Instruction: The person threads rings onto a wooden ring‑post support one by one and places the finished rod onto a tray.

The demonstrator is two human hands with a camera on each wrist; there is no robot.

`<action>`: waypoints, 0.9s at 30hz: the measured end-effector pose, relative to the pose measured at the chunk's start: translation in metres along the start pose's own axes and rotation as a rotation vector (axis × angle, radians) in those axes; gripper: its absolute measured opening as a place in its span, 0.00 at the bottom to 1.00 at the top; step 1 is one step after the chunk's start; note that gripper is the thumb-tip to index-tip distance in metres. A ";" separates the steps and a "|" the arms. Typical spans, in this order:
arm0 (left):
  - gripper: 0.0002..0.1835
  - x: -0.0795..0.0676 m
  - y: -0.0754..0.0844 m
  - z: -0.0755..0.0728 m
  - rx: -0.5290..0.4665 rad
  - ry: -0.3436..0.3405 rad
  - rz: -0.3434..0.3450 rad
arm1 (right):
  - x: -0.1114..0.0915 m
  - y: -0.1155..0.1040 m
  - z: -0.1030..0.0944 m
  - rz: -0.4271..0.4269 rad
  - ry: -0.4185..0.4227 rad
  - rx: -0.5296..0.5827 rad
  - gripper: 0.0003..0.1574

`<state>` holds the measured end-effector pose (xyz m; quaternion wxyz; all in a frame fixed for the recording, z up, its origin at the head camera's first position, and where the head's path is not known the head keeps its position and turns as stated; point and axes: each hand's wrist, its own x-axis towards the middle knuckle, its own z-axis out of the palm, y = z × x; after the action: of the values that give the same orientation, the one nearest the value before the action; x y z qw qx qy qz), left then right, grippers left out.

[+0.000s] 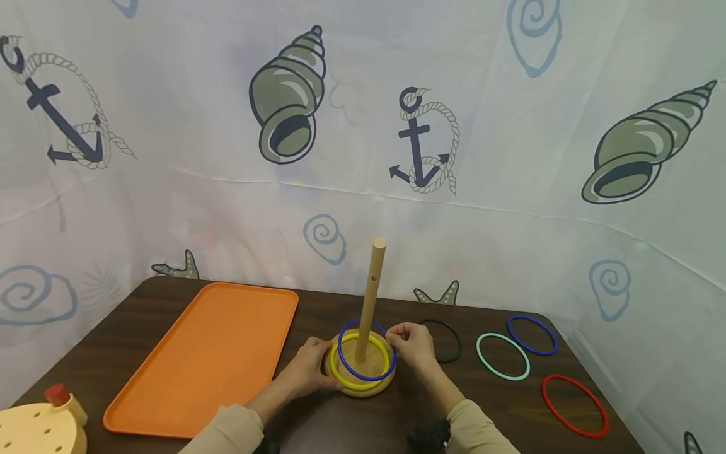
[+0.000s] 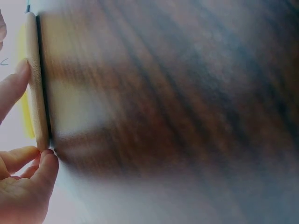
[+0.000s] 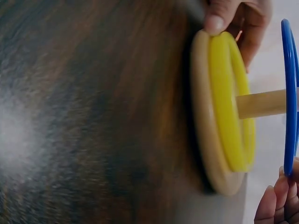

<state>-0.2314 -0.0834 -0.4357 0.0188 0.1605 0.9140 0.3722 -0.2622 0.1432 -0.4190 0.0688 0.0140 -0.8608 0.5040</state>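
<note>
Holding a thin blue ring [image 3: 290, 98] around an upright wooden peg [image 1: 371, 290], just left of the right hand [image 1: 416, 347].
Ring glossy, roughly level, its opening facing up; peg's long axis near vertical through it. The right hand pinches its edge, thumb and fingers nearly together. Yellow ring [image 3: 224, 102] lower than that hand, on the wooden base [image 3: 206, 126]; left hand [image 1: 306, 367] grips the base's rim, thumb and fingers apart.

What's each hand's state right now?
Left hand: holding the round wooden base by its rim.
Right hand: pinching the thin blue ring around the upright wooden peg.
</note>
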 end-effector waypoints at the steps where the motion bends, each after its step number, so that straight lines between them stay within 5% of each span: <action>1: 0.45 0.000 0.000 0.000 0.000 0.002 0.000 | 0.000 0.001 0.001 0.010 0.000 0.001 0.05; 27: 0.45 0.001 -0.004 0.003 0.000 0.025 0.017 | 0.002 0.006 0.020 0.007 0.054 -0.139 0.04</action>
<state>-0.2329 -0.0839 -0.4401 0.0042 0.1635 0.9128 0.3744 -0.2668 0.1288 -0.4338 0.0910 -0.0072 -0.8915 0.4437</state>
